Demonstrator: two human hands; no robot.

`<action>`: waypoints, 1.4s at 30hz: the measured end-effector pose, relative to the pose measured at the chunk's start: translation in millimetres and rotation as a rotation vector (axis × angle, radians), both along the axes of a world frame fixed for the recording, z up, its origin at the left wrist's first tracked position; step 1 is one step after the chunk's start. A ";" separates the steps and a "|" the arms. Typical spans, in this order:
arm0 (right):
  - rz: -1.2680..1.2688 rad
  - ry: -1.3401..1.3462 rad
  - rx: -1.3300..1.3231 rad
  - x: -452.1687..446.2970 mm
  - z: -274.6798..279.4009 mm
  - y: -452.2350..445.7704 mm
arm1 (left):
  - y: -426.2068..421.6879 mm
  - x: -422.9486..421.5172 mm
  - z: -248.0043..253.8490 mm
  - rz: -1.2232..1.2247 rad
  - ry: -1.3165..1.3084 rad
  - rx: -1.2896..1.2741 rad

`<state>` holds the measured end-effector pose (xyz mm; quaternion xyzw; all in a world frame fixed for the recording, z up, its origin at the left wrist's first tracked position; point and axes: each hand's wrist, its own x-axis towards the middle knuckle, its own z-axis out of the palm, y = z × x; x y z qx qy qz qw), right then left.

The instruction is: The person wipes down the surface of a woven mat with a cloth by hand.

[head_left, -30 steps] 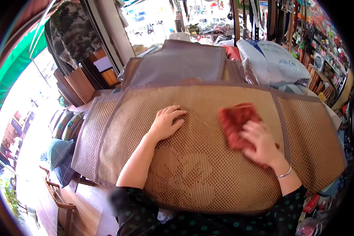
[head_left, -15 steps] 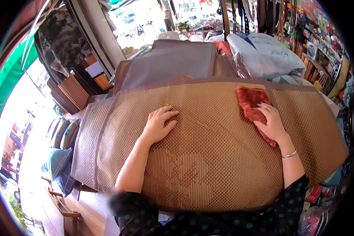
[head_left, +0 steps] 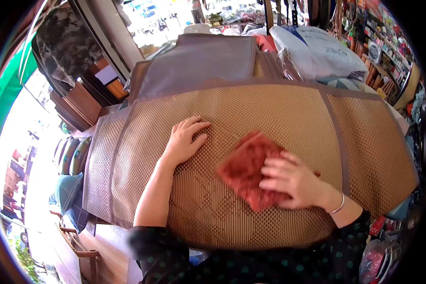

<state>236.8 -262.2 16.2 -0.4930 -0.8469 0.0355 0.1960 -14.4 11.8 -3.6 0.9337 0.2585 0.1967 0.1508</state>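
A woven tan mat point(head_left: 270, 109) with brown edging is spread out in front of me. My left hand point(head_left: 183, 138) lies on its left-centre part, fingers stretched and resting on the weave, holding nothing. My right hand point(head_left: 288, 180) grips a fuzzy red cloth point(head_left: 244, 165) and presses it against the mat right of centre. The cloth is slightly blurred, and its right side is hidden under my fingers. Below and left of the cloth, a darker ribbed pattern point(head_left: 203, 203) shows in the weave.
Behind the mat lie brown folded sheets point(head_left: 203, 57) and a white plastic-wrapped bundle point(head_left: 317, 54). Cushions point(head_left: 71, 191) and a wooden frame point(head_left: 83, 253) stand at the left. Packed shelves point(head_left: 388, 57) fill the right side. A camouflage cloth point(head_left: 68, 45) hangs at the upper left.
My right hand has moved the red cloth from the mat's upper right leftward and down to near the middle. My left hand stays at about the same place on the mat.
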 end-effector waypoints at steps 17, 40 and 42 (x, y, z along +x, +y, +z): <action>-0.046 -0.120 0.069 -2.6 -0.9 -0.6 | 1.7 1.1 0.2 -0.021 -0.031 0.041; -0.032 -0.089 0.059 -5.3 3.3 -2.4 | -0.2 0.5 1.9 -0.006 0.013 0.012; 0.129 -0.024 -0.028 -18.7 0.6 -9.2 | 0.6 -0.3 -0.7 -0.001 -0.016 0.036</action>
